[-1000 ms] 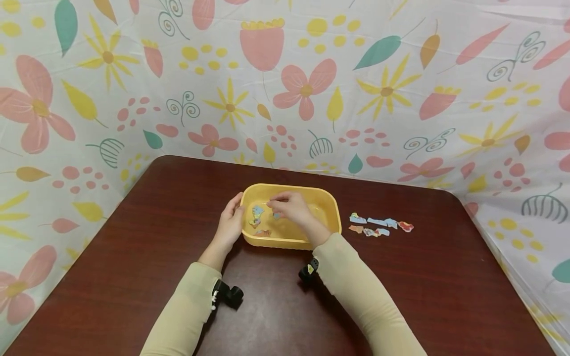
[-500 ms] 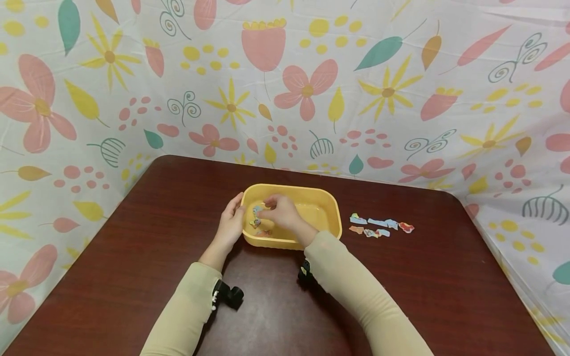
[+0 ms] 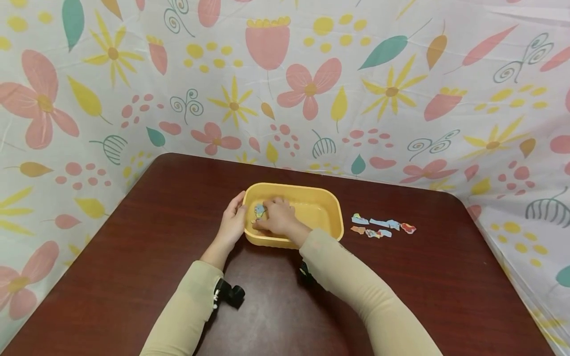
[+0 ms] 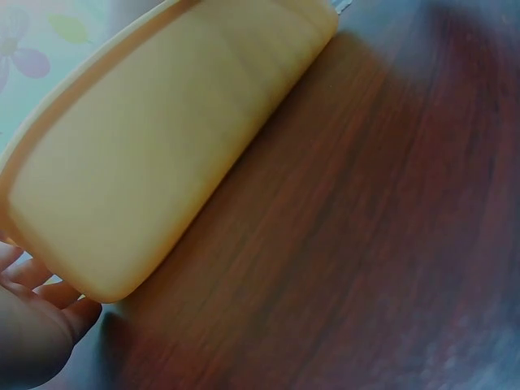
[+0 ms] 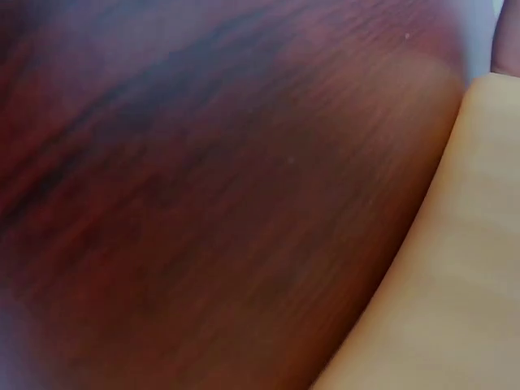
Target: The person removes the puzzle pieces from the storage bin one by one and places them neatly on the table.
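Observation:
A yellow plastic tub (image 3: 318, 215) stands on the table. My left hand (image 3: 232, 220) rests against its left end, and the left wrist view shows several fingertips touching the outer wall. Inside the tub, my right hand (image 3: 279, 217) reaches down at the left side, slightly blurred, with thumb and fingers apart. Next to its fingertips lies a small light-blue picture piece (image 3: 260, 209), irregular in outline. Whatever lies under the palm is hidden. In the right wrist view only the tub's outer wall (image 5: 439, 276) and a sliver of skin at the top right appear.
Right of the tub, several irregular picture pieces (image 3: 378, 223) in blue, orange and red lie in two rough rows on the dark wooden table (image 3: 423, 277). A floral cloth (image 3: 307, 89) hangs behind the table. Black wrist cameras (image 3: 233, 295) sit beneath the sleeves.
My right hand has moved left and lower in the tub, over the pieces there. A blue piece seen under its fingers earlier no longer shows. The left hand stays at the tub's end.

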`<state>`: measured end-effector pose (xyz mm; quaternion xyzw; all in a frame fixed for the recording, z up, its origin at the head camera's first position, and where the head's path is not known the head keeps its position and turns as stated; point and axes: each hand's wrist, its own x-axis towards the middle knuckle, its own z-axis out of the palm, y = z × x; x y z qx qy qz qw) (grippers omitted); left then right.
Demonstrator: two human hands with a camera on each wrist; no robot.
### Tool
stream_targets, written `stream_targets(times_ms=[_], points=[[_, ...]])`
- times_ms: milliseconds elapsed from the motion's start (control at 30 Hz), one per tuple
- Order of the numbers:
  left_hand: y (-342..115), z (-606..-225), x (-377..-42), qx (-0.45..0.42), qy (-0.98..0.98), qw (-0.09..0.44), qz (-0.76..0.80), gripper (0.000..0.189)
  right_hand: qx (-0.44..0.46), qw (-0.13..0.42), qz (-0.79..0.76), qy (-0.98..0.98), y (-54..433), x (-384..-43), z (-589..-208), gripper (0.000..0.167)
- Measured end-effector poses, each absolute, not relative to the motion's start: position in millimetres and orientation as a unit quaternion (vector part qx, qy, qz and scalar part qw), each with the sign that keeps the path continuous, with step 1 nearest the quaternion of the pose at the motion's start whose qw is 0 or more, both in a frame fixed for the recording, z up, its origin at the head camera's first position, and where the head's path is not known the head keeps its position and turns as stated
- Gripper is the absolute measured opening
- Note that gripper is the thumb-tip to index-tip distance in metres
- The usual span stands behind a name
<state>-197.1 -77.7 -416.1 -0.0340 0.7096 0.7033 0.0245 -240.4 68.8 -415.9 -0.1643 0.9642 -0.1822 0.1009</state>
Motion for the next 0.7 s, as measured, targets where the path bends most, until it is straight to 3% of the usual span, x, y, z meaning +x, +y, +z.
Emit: stream_targets(times_ms=[467, 700], points=[[-77.5, -436.7, -207.5, -0.036, 0.715, 0.008, 0.698, 0.047, -0.134, 0.084, -0.221, 0.962, 69.8, -240.7, -414.1, 0.068], [-77.6, -437.1, -207.8, -0.032, 0.710, 0.007, 0.703, 0.047, -0.105, 0.058, -0.266, 0.956, 73.9, -244.2, -413.2, 0.044]])
